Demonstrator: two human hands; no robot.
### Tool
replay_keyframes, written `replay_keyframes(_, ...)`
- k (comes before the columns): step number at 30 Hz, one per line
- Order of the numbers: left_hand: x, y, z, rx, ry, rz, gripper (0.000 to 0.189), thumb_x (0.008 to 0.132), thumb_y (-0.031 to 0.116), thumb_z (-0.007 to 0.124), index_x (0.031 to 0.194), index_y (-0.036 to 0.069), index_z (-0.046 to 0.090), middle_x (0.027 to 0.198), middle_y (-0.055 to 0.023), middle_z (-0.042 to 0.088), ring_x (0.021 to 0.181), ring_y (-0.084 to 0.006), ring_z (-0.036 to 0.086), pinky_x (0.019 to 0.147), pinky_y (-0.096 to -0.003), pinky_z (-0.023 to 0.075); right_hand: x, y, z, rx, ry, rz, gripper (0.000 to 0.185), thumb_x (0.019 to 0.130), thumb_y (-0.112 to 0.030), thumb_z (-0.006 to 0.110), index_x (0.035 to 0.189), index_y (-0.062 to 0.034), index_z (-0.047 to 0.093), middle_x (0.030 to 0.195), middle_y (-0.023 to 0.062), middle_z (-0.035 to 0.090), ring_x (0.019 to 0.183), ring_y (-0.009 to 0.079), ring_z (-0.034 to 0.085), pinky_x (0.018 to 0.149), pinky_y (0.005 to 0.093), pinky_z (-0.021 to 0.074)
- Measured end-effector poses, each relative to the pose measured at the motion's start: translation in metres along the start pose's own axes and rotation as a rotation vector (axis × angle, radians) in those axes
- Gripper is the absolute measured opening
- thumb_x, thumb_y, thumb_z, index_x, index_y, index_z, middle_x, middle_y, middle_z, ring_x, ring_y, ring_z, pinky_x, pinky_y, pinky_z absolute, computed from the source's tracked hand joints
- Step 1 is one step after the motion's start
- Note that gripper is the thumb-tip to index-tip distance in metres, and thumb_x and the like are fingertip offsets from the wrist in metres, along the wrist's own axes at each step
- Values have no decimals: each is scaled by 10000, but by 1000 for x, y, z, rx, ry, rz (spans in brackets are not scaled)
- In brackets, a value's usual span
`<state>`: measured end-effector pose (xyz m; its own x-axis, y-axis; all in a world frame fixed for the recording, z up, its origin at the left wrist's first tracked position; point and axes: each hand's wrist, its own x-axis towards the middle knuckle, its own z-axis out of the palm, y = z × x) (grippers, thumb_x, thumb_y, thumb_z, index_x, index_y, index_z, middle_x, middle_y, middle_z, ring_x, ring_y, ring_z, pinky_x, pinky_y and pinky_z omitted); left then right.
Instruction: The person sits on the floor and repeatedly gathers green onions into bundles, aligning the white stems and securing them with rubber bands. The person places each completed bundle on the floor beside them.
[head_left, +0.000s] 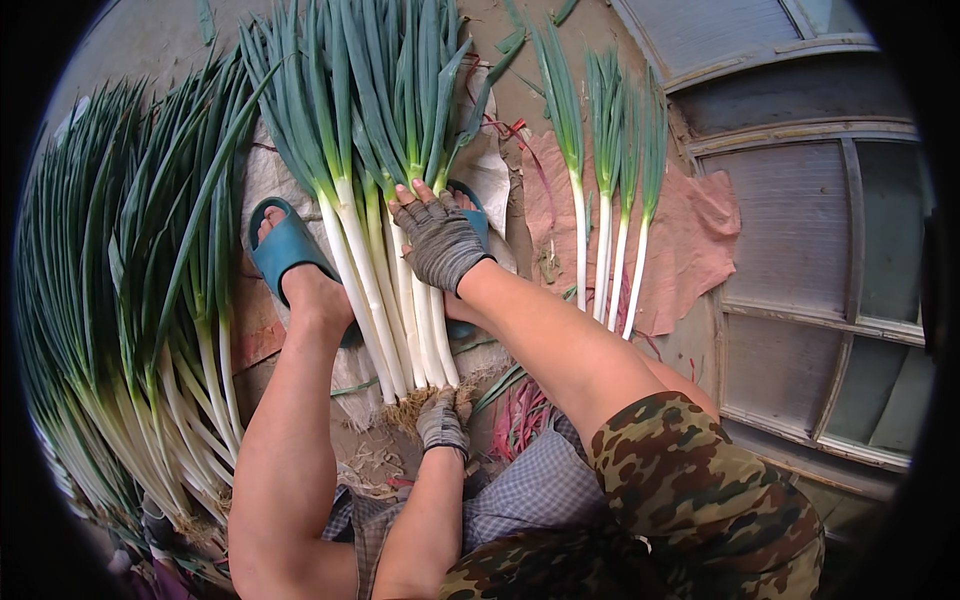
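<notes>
Before me lies a bunch of long green onions (375, 292), leaves towards the top and roots towards my body. My right hand (439, 236), in a grey fingerless knit glove, lies across the upper white shafts, its fingers bent over them and its thumb showing at the left. At the root ends is my left hand (442, 424), in a similar glove. Its fingertips touch the roots; whether they grip is unclear. Both my feet, in teal slides (289, 247), stand at the bunch, the right one largely hidden by the onions and my right hand.
A large heap of green onions (112, 300) fills the left side. Several thin onions (601, 240) lie on a pink cloth (697, 225) at the right, beside a framed glass panel (780, 225). Red and pink twine (521, 420) lies near my right leg. Pale sacking (487, 165) lies underfoot.
</notes>
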<state>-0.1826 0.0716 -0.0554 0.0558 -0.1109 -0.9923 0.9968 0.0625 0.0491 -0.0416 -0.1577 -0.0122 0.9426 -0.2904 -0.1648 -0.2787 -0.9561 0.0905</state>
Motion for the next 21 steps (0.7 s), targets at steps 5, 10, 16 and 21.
replay_keyframes(5,-5,13,-3,10,-56,-53,158,905,144,615,1026,43,621,859,-72,670,638,-190,638,475,-291,540,9,-9,-14,42,-29,-84,702,854,-446,545,1440,-129,325,1527,78,257,1426,273,181,1133,502,167)
replay_keyframes(10,7,-3,1,182,-99,98,255,878,210,653,1050,22,639,920,-86,648,745,-182,622,627,-310,526,-14,6,-49,20,-37,-85,678,840,-402,579,1399,-72,381,1475,117,346,1371,276,303,1111,486,204)
replay_keyframes(16,-45,26,-2,1178,132,321,456,828,375,529,1144,50,581,1111,-234,614,1044,-374,608,915,-463,463,-49,19,-129,223,-59,-189,502,846,-253,609,1276,-22,492,1312,210,494,1228,365,457,1039,424,356)
replay_keyframes(21,-181,53,8,1228,-138,1242,265,861,263,555,968,25,601,943,-198,614,887,-365,608,772,-443,484,-93,43,-181,479,-120,-21,449,880,-140,591,1304,-31,489,1263,191,534,1140,297,546,962,351,434)
